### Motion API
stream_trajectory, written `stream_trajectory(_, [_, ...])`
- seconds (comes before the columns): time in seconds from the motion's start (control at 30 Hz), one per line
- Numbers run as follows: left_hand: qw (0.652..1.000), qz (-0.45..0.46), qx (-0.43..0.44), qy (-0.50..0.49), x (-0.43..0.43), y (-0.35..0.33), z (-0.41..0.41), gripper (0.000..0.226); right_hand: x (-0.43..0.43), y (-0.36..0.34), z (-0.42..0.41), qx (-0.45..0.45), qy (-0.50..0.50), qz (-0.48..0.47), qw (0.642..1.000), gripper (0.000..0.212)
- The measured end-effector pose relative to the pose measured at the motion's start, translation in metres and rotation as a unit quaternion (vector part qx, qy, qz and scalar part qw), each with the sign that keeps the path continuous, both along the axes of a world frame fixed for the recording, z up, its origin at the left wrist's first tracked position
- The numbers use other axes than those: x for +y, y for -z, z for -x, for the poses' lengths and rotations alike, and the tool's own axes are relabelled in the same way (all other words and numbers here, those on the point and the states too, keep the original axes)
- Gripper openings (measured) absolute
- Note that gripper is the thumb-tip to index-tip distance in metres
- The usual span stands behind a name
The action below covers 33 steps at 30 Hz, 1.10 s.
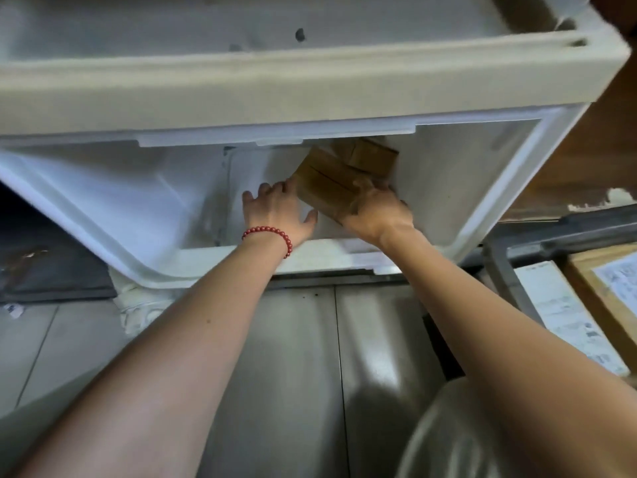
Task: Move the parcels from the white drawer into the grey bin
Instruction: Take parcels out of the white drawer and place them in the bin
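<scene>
Right hand (375, 212) on brown cardboard parcel (329, 182)

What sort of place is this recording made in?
Likely a parcel storeroom or sorting area: brown cardboard parcels sit in a white plastic drawer, labelled boxes lie in a grey-framed bin at right, over a tiled floor.

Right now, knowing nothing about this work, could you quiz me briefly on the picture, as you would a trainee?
1. True or false: the brown parcel lies outside the white drawer.
2. Which wrist wears the red bead bracelet? A left, B right, C neither.
3. Fill in: the labelled parcels at lower right lie in the ___ bin.
Key: 1 false; 2 A; 3 grey.
</scene>
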State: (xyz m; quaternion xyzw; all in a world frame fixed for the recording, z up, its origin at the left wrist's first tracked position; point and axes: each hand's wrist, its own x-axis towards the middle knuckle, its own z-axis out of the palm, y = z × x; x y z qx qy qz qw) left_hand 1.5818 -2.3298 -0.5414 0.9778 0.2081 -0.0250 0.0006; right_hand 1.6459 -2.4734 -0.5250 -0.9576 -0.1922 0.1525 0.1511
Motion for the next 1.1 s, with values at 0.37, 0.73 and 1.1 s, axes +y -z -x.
stream_trajectory(0.37, [0.967, 0.249, -0.014, -0.057, 0.025, 0.036, -0.046, 0.097, 0.019, 0.045, -0.041, 0.107, 0.064, -0.070, 0.990, 0.078])
stream_trajectory(0.73, [0.965, 0.238, -0.062, -0.093, 0.031, -0.002, 0.001, 0.094, 0.029, 0.017, -0.005, 0.113, 0.052, -0.156, 0.980, 0.077])
stream_trajectory(1.1, [0.967, 0.213, -0.105, -0.090, -0.002, -0.074, 0.079, 0.089, -0.012, -0.053, 0.076, 0.122, 0.042, -0.240, 0.962, 0.073])
